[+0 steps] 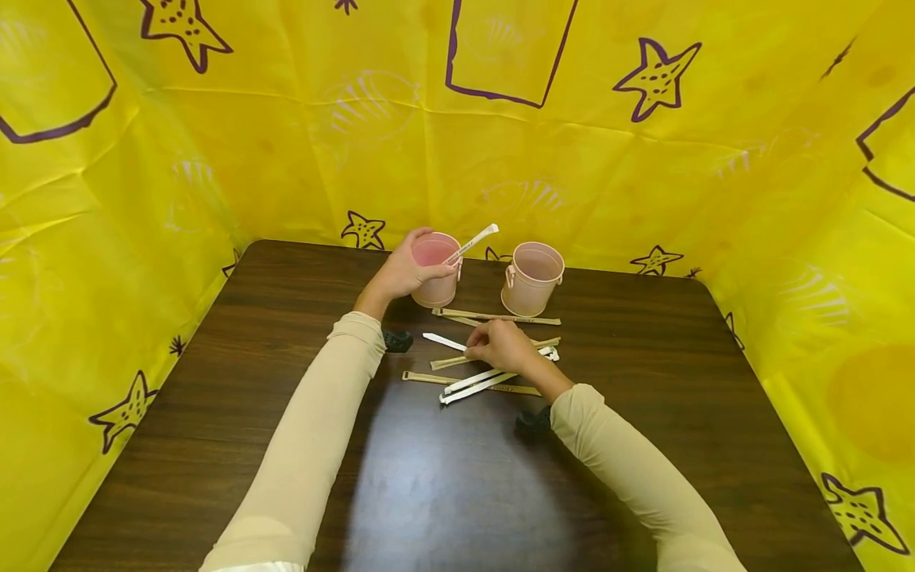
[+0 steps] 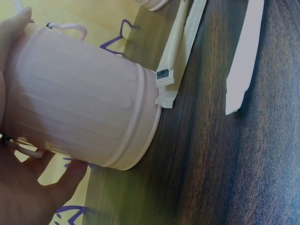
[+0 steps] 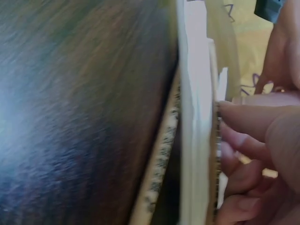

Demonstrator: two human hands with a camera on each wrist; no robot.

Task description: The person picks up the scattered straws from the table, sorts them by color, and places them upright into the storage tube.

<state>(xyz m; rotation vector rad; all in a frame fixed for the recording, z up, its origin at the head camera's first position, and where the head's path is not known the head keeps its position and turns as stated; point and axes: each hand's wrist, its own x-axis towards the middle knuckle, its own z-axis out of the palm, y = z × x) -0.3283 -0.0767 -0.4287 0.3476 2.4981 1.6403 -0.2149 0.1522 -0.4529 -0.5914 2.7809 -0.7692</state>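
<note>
My left hand (image 1: 407,270) grips a small pale pink bucket (image 1: 434,294) around its side, near the rim. A white paper-wrapped straw (image 1: 480,238) leans in that bucket, its upper end sticking out to the right. With thumb and fingertips, my right hand (image 1: 503,348) pinches another white wrapped straw (image 1: 443,342) over the loose pile. Beneath and beside this hand lie two more white wrapped straws (image 1: 475,387) and several brown-wrapped straws (image 1: 422,376). In the right wrist view, white wrappers (image 3: 194,112) pass close in front of the fingertips.
A second pink bucket (image 1: 532,286) stands to the right, near the table's back edge. One brown-wrapped straw (image 1: 500,317) lies just in front of the buckets. Yellow printed cloth (image 1: 429,159) surrounds the dark wooden table (image 1: 643,381) at the back and sides.
</note>
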